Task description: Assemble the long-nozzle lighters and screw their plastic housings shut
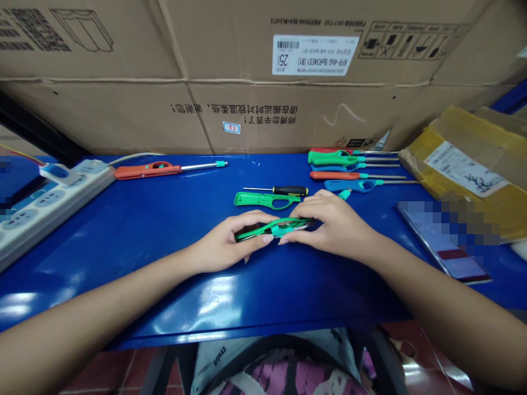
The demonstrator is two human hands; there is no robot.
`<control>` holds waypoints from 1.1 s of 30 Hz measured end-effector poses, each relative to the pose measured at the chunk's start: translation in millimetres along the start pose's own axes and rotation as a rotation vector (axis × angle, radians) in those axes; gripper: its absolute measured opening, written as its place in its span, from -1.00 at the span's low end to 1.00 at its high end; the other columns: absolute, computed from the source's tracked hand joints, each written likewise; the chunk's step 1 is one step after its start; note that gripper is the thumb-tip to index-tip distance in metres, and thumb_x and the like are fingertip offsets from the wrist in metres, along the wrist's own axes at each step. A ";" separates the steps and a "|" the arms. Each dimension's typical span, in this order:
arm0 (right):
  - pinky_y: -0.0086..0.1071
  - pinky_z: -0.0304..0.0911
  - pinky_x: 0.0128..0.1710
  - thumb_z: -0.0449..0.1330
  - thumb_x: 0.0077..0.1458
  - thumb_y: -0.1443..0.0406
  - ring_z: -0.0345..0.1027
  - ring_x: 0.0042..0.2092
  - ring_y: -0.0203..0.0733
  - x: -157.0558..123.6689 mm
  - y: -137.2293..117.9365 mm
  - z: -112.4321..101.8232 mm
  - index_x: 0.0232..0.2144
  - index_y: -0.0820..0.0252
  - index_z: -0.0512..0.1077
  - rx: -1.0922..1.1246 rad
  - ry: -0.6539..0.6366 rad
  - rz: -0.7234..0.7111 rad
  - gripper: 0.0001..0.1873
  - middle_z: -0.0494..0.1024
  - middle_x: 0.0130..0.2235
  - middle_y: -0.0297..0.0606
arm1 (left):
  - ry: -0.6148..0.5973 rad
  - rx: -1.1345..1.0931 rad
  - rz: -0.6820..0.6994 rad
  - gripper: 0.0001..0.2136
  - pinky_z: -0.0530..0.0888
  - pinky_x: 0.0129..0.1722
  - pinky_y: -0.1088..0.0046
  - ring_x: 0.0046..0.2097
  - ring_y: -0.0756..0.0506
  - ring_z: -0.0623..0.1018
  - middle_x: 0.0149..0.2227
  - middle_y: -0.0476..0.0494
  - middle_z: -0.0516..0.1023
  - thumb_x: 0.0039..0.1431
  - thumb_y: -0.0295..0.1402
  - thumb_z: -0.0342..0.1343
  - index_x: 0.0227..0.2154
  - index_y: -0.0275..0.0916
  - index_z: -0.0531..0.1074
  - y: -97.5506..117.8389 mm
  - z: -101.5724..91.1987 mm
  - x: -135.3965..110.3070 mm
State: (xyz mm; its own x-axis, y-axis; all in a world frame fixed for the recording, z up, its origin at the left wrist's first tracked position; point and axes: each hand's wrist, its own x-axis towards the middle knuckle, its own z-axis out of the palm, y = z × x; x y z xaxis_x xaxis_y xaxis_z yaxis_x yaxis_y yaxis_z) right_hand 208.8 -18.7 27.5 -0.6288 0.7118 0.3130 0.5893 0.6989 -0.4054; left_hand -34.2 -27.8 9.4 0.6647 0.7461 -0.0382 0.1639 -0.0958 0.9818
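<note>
Both hands meet over the middle of the blue table. My left hand and my right hand are closed round one green long-nosed lighter part, each pinching an end. Just behind lies a green lighter shell half. A small black-and-yellow screwdriver lies beside that shell.
Several lighters in red, green, orange and blue lie at the back right. An orange lighter lies back left by a white power strip. Cardboard boxes wall the far edge. A yellow parcel and a phone sit right.
</note>
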 end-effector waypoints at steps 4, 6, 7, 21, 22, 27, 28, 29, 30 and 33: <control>-0.31 0.06 -0.23 0.36 0.10 0.00 0.42 -0.38 -0.24 0.4 -0.4 -0.6 -0.47 0.20 0.51 0.016 -0.019 0.017 -0.62 0.58 -0.45 -0.33 | 0.002 -0.016 -0.015 -0.67 0.49 -0.55 0.65 -0.43 0.10 0.42 -0.10 -0.12 0.45 0.32 -0.24 0.15 0.08 -0.24 0.43 -0.2 -0.3 -0.3; -0.31 0.06 -0.22 0.35 0.11 -0.01 0.42 -0.37 -0.23 0.4 -0.5 -0.5 -0.47 0.20 0.51 0.011 -0.027 0.018 -0.61 0.59 -0.44 -0.32 | 0.002 -0.018 -0.022 -0.67 0.49 -0.55 0.65 -0.43 0.10 0.41 -0.12 -0.11 0.45 0.32 -0.23 0.15 0.08 -0.24 0.42 -0.1 -0.4 0.0; -0.30 0.06 -0.21 0.35 0.11 -0.02 0.42 -0.37 -0.23 0.4 -0.6 -0.5 -0.48 0.20 0.50 0.004 -0.030 0.018 -0.59 0.58 -0.45 -0.33 | 0.001 -0.018 -0.023 -0.67 0.48 -0.55 0.65 -0.43 0.10 0.41 -0.13 -0.11 0.45 0.32 -0.23 0.15 0.08 -0.24 0.42 -0.1 -0.4 0.2; -0.32 0.22 -0.24 0.23 0.26 0.11 0.49 -0.30 -0.20 -0.1 -1.1 1.5 -0.19 0.17 0.60 0.143 -0.043 0.129 -0.72 0.69 -0.22 -0.22 | 0.019 -0.161 -0.093 -0.63 0.49 -0.58 0.60 -0.48 0.05 0.40 -0.48 0.08 0.33 0.31 -0.19 0.17 0.06 -0.31 0.40 1.1 -3.3 5.4; -0.33 0.25 -0.24 0.21 0.27 0.14 0.51 -0.28 -0.19 -0.1 -1.4 1.6 -0.14 0.18 0.60 0.188 -0.039 0.158 -0.72 0.70 -0.19 -0.21 | 0.019 -0.175 -0.106 -0.63 0.49 -0.58 0.59 -0.47 0.04 0.40 -0.49 0.08 0.33 0.30 -0.20 0.17 0.06 -0.32 0.40 1.6 -4.0 5.9; -0.32 0.32 -0.18 0.22 0.24 0.16 0.53 -0.18 -0.13 1.2 -1.2 2.7 -0.12 0.19 0.61 0.347 -0.043 0.252 -0.72 0.70 -0.18 -0.22 | 0.016 -0.199 -0.129 -0.64 0.48 -0.58 0.60 -0.49 0.05 0.41 -0.51 0.07 0.36 0.30 -0.21 0.18 0.05 -0.32 0.40 3.6 -4.7 5.6; -0.33 0.31 -0.22 0.20 0.26 0.15 0.52 -0.24 -0.15 1.5 -0.6 3.1 -0.16 0.19 0.62 0.366 -0.057 0.264 -0.71 0.69 -0.25 -0.24 | 0.012 -0.201 -0.132 -0.64 0.48 -0.58 0.60 -0.49 0.05 0.41 -0.52 0.07 0.37 0.31 -0.21 0.17 0.05 -0.32 0.40 3.9 -4.6 5.4; -0.34 0.30 -0.27 0.18 0.27 0.13 0.49 -0.30 -0.18 1.8 0.1 3.7 -0.21 0.20 0.62 0.384 -0.070 0.275 -0.70 0.68 -0.32 -0.27 | 0.006 -0.203 -0.135 -0.64 0.47 -0.58 0.60 -0.50 0.05 0.41 -0.52 0.07 0.38 0.31 -0.21 0.17 0.05 -0.32 0.40 4.1 -4.5 5.3; -0.36 0.28 -0.31 0.17 0.28 0.11 0.46 -0.35 -0.21 1.9 0.9 4.2 -0.24 0.21 0.63 0.401 -0.080 0.284 -0.67 0.65 -0.38 -0.29 | 0.000 -0.204 -0.137 -0.65 0.47 -0.58 0.59 -0.51 0.05 0.41 -0.52 0.07 0.39 0.31 -0.21 0.16 0.04 -0.33 0.40 4.4 -4.5 5.3; -0.38 0.25 -0.33 0.17 0.28 0.09 0.41 -0.39 -0.25 1.9 2.8 5.5 -0.27 0.22 0.63 0.418 -0.087 0.288 -0.65 0.62 -0.43 -0.32 | -0.005 -0.201 -0.144 -0.66 0.45 -0.58 0.59 -0.53 0.06 0.41 -0.52 0.07 0.40 0.32 -0.21 0.15 0.02 -0.33 0.41 5.3 -4.5 5.4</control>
State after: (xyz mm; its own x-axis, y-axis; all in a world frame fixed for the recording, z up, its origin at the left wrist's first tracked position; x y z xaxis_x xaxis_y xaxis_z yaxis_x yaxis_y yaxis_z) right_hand 206.5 -15.8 22.3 -0.5210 0.8504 0.0731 0.5029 0.3751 -0.7787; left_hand -33.0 -21.3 15.2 0.6490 0.7389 -0.1813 0.1095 0.1452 0.9833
